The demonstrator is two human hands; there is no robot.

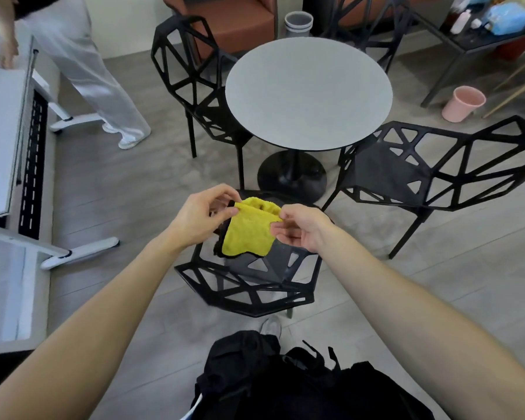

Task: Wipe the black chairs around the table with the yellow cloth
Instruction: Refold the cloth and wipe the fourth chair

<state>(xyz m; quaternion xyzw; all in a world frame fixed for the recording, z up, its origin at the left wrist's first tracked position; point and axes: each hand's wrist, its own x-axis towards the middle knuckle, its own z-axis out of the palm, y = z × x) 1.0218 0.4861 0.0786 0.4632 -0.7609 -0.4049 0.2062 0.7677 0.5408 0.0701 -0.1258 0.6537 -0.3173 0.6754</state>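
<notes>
The fluffy yellow cloth [249,228] is pinched at its top corners by the left hand [201,218] and the right hand [300,228], above the nearest black lattice chair [249,283]. Farther right, a pink plastic bucket [463,104] is seen; its inside is hidden.

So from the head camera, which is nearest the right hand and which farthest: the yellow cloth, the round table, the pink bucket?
1. Yellow cloth: pinched in the right hand.
2. Round table: just beyond.
3. Pink bucket: far right, on the floor.
</notes>
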